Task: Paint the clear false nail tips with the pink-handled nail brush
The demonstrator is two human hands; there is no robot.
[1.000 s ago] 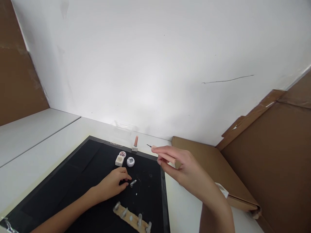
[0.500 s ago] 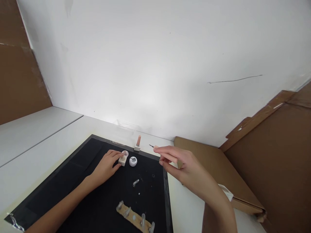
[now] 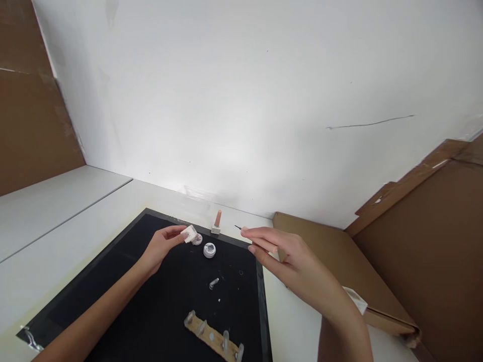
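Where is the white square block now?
In the head view, the left hand holds the white square block near the far edge of the black mat, left of the nearer round white pot.

Left hand (image 3: 158,248) pinching, forearm (image 3: 113,297) outstretched, right hand (image 3: 293,255) raised, fingers (image 3: 266,232) curled

White wall (image 3: 234,90), scuffed, dark line (image 3: 370,124) at right, brightest low in middle, brown panels (image 3: 426,241) either side, white counter (image 3: 75,206) below.
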